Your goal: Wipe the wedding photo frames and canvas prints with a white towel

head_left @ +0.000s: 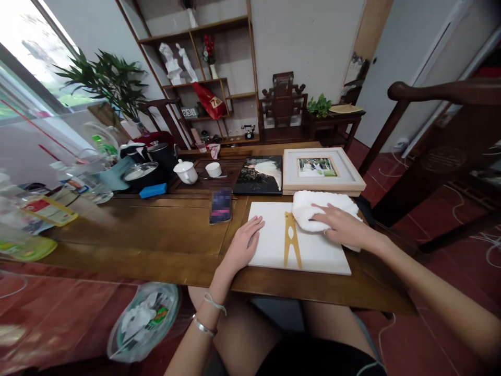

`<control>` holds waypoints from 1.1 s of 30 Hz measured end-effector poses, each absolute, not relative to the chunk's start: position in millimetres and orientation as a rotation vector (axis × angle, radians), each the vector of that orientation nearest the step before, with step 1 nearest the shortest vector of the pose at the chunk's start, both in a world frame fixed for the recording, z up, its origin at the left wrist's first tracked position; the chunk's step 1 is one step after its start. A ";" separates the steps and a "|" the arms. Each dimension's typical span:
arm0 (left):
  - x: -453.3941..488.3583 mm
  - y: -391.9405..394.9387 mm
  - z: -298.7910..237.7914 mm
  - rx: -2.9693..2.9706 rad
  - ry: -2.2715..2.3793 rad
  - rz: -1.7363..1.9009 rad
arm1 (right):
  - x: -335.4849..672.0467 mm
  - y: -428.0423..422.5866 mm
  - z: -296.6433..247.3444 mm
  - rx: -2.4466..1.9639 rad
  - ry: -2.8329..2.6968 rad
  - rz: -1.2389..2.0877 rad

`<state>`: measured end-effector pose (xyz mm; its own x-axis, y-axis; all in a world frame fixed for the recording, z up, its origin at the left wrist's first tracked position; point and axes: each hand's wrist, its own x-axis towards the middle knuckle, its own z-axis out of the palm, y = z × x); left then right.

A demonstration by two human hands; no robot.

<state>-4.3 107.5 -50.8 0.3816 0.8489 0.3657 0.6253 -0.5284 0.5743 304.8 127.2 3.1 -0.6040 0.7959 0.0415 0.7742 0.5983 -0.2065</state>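
A white rectangular board (266,245) lies flat near the front edge of the wooden table, with a yellowish-tan A-shaped piece (291,245) on its face. My left hand (243,243) rests on the board's left edge, fingers stretched out and holding nothing. Over the board's upper right corner is a bunched white towel (309,201). My right hand (340,224) presses on that towel and grips it, index finger extended and the other fingers partly hidden in its folds.
Behind the board lie a dark photo panel (260,175) and a pale wood picture frame (324,185). A phone (221,206) sits left of the board. Farther left are a white teapot (185,172), a blue sponge (153,190) and several bottles. A lined waste bin (144,321) stands below.
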 end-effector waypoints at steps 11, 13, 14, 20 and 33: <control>-2.3 106.9 -49.7 2.297 1.295 0.924 | 288.7 33.6 21.6 -1.383 -2.782 0.417; -2.0 106.9 -50.0 2.294 1.292 0.935 | 285.3 3.0 33.5 -1.340 -2.848 0.534; -2.0 106.9 -50.1 2.293 1.289 0.944 | 284.4 -6.4 38.8 -1.330 -2.873 0.595; -2.8 106.4 -50.0 2.296 1.277 0.948 | 285.8 40.2 36.8 -1.557 -2.764 0.596; -3.7 107.8 -50.5 2.327 1.286 0.909 | 211.2 35.5 10.0 -1.170 -2.836 0.362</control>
